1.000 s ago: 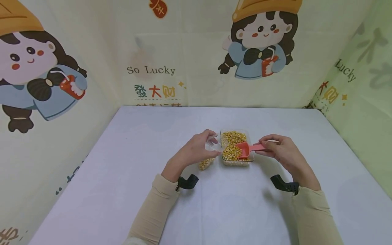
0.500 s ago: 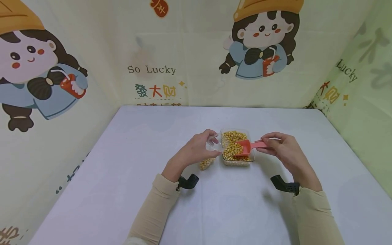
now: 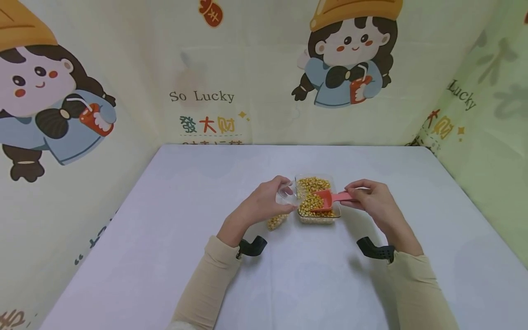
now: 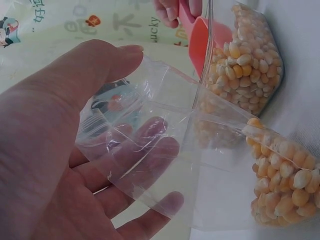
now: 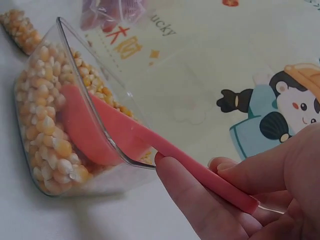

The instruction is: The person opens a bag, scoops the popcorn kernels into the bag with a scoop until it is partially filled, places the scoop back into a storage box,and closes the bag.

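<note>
A clear container (image 5: 47, 120) full of corn kernels (image 3: 314, 184) stands on the table. My right hand (image 3: 368, 195) pinches the handle of a pink scoop (image 5: 115, 127), whose bowl sits down among the kernels. Left of the container, my left hand (image 4: 85, 130) holds a transparent plastic bag (image 4: 150, 145) near its mouth, thumb on one side and fingers spread along the other. Kernels (image 4: 285, 182) fill the bag's bottom, which rests on the table close to the container. In the head view the left hand partly hides the bag.
The white table (image 3: 206, 183) reaches back to a printed cloth backdrop (image 3: 268, 91). More printed cloth (image 3: 486, 146) hangs along the right side. Black wrist mounts (image 3: 252, 246) sit by both sleeves.
The scoop has shifted a little left and deeper into the kernels, my right hand along with it. My left hand and the bag stay nearly still; the head view has tilted slightly.
</note>
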